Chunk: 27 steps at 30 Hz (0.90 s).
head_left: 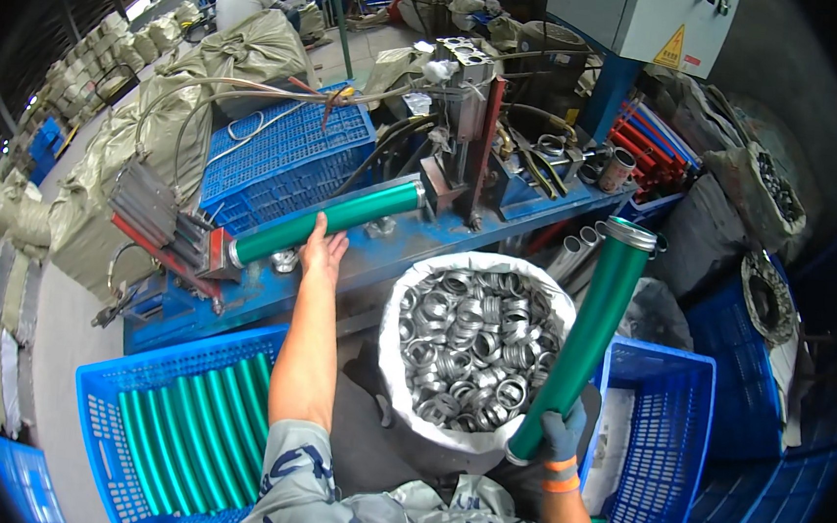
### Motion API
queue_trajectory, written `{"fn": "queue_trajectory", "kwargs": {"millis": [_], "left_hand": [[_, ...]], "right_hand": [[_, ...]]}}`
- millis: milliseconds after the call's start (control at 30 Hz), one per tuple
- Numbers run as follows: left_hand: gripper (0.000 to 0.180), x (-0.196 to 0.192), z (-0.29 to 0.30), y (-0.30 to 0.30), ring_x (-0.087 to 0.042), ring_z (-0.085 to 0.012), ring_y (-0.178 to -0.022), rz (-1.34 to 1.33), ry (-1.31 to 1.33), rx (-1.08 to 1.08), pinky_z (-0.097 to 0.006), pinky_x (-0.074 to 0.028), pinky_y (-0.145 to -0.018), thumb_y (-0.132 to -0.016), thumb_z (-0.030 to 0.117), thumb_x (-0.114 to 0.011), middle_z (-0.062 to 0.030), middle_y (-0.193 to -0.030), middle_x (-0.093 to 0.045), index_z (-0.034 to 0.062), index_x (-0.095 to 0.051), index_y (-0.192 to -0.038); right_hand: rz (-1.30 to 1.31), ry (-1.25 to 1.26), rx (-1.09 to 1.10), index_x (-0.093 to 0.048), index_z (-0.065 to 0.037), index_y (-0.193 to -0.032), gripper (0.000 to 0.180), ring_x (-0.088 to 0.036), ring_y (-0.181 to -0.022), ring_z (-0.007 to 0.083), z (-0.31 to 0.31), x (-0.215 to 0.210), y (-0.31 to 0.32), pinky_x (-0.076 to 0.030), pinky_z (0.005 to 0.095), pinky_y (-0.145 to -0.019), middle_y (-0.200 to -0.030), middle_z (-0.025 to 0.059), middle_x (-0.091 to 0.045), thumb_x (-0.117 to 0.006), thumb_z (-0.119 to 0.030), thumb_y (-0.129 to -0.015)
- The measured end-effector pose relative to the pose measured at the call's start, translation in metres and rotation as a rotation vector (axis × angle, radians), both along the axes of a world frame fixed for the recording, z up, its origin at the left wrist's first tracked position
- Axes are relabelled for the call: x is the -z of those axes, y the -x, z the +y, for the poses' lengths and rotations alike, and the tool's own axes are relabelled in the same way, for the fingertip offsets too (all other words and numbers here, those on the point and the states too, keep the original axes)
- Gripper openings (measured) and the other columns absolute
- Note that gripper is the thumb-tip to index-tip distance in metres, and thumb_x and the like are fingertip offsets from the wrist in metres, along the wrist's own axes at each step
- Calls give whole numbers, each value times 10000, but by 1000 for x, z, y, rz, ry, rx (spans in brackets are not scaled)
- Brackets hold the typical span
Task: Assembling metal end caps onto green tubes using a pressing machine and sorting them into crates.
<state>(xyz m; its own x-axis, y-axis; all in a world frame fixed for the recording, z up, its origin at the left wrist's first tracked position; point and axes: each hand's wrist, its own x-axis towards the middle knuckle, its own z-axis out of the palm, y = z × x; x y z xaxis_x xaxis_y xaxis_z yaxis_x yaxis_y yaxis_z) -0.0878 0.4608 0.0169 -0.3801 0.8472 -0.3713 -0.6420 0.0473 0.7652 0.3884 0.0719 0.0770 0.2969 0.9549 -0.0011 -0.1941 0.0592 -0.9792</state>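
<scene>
Camouflage sleeve [299,464]: grey, patterned, at the bottom edge, nearest of anything.
Left hand [323,252]: bare, fingers slightly apart, laid against the bench tube without wrapping round it.
Bench tube [344,210]: green, slanting above the blue bench [531,229], a red-ended fixture [221,249] at its lower end.
Right hand [562,435]: gloved, orange at the cuff, fingers closed round the lower end of the raised tube.
Raised tube [588,324]: green, tilted, metal band at its upper end, just right of a white-lined tub [392,358] of metal rings [471,339].
Handling: both tubes look stiff and fairly light; their glossy coat is probably slippery and easily scratched.
Best hold: a full wrap around mid-length, I'd judge, clear of the hard metal ends.
Labels: on the grey cabinet [605,16], a yellow warning triangle [670,45] with a lightning bolt, small print below, plus a red sticker [691,60]; none seen on either tube.
</scene>
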Motion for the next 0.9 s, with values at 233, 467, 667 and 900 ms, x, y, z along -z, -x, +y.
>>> {"fn": "queue_trajectory", "kwargs": {"millis": [233,467,667,900], "left_hand": [[1119,1,-27,-7,-681,-427,-1462,-37,88,144,-542,-597,-1160,-999,593,-896,-335,-1666,-570,-36,-335,-1735],[1044,6,13,32,-518,-461,-1599,-162,-22,-101,-580,-444,-1345,-960,628,-918,-291,-1655,-547,-44,-498,-1640],[848,13,20,-16,-599,-457,-1540,-109,56,-120,-615,-495,-1277,-1056,560,-847,-260,-1662,-589,22,-544,-1638],[718,24,25,22,-533,-395,-1593,-232,-50,-61,-593,-422,-1329,-1014,389,-919,-198,-1587,-646,64,-596,-1568]], "right_hand": [[113,121,-112,-664,19,-1443,595,-705,-963,148,1,-5,23,-602,326,-854,-1158,54,-741,-778,-192,-898],[56,125,-144,-670,24,-1427,575,-720,-950,154,-10,-15,18,-609,327,-861,-1124,59,-752,-764,-178,-897],[192,113,-51,-673,11,-1409,552,-735,-946,166,-5,-16,10,-619,334,-834,-1112,74,-759,-764,-194,-904],[208,115,-126,-685,23,-1386,634,-749,-919,199,11,5,24,-642,366,-805,-1107,97,-760,-857,-330,-888]]}}
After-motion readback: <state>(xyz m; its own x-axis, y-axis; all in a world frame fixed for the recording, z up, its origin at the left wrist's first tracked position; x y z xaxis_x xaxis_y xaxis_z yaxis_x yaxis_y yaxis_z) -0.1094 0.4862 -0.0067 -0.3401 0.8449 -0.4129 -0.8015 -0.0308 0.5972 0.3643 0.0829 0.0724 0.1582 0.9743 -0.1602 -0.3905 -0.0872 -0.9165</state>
